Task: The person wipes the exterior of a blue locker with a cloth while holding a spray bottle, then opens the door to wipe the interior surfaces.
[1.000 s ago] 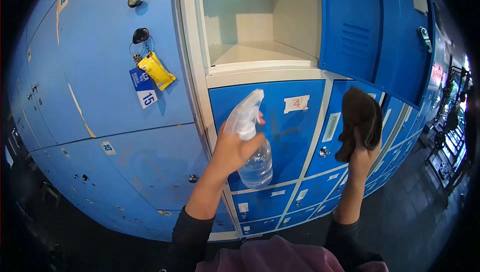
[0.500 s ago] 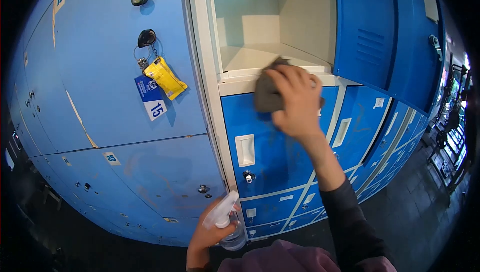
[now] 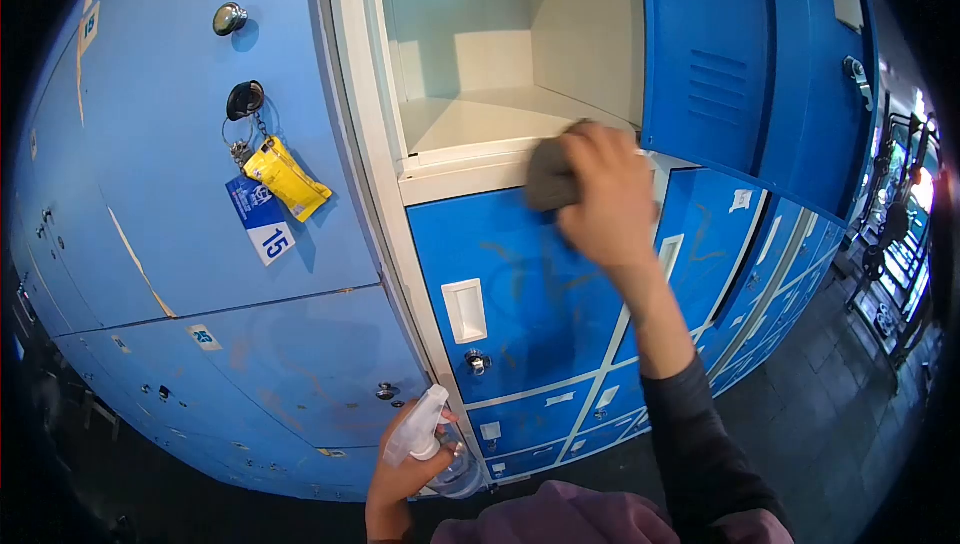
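My right hand point(image 3: 612, 199) grips a dark grey cloth point(image 3: 550, 176) and presses it on the white front edge below the open locker compartment point(image 3: 490, 116). Part of the cloth is hidden behind my fingers. Low in the view, my left hand point(image 3: 398, 474) is wrapped around a clear spray bottle point(image 3: 458, 469) with a white trigger head, held upright and slightly tilted. Just below the cloth is a shut blue locker door point(image 3: 530, 294) with brownish smudges, a white recessed handle point(image 3: 464, 311) and a lock point(image 3: 478, 362).
The compartment's blue door point(image 3: 705, 54) stands swung out to the right. On the left, a light blue locker door point(image 3: 170, 194) carries a hanging key bunch with a yellow tag point(image 3: 288, 179) and a number 15 tag point(image 3: 272, 241). Dark floor tiles point(image 3: 800, 384) lie at right.
My right hand has slid the cloth rightward along the white edge. The view has shifted, so the lockers appear further left. My left hand still holds the spray bottle.
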The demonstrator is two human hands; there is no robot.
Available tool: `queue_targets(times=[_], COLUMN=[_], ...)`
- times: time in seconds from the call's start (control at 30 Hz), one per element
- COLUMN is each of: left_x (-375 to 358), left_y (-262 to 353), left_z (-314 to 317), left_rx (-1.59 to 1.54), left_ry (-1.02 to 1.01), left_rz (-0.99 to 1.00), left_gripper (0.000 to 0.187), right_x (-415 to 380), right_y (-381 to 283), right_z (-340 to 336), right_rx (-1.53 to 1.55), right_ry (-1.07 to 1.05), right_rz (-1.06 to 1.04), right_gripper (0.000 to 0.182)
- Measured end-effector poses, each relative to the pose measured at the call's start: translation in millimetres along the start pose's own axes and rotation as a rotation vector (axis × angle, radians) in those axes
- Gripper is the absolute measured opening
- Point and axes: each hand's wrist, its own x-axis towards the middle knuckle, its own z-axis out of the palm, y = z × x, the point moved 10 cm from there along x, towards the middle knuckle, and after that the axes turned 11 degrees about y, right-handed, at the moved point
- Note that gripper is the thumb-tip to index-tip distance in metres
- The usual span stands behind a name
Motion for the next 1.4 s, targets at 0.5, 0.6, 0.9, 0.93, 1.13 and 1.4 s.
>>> queue_targets(times=[0.5,0.6,0.9,0.93,1.13,1.4], left_x=[2,3,15,15,14,10], left_y=[-5,-6,-7,-10,-16,-10], left_z=[-4,2,18,19,15,10], left_rx=[-0.051,-0.076,-0.113,-0.139,-0.119,-0.151], left_ry=[-0.001,-0.013,-0.104,-0.106,-0.129,-0.093], left_rz=[-0.032,-0.051,-0.009,-0.023,-0.015,-0.018], left_gripper=[0.047,0.049,0.050,0.050,0.052,0.054], right_x=[16,19,12,9,1,12], right_y=[-120,-127,-29,-7,28,-106], right_z=[25,36,0,-7,-20,19], right_rx=[0.523,0.360,0.222,0.171,0.131,0.634], right_ry=[-0.063,-0.199,0.006,0.018,0.071,-0.062], right_rz=[-0.228,-0.168,-0.102,-0.043,0.044,-0.189], right_gripper=[0.059,0.056,0.051,0.049,0.044,0.056])
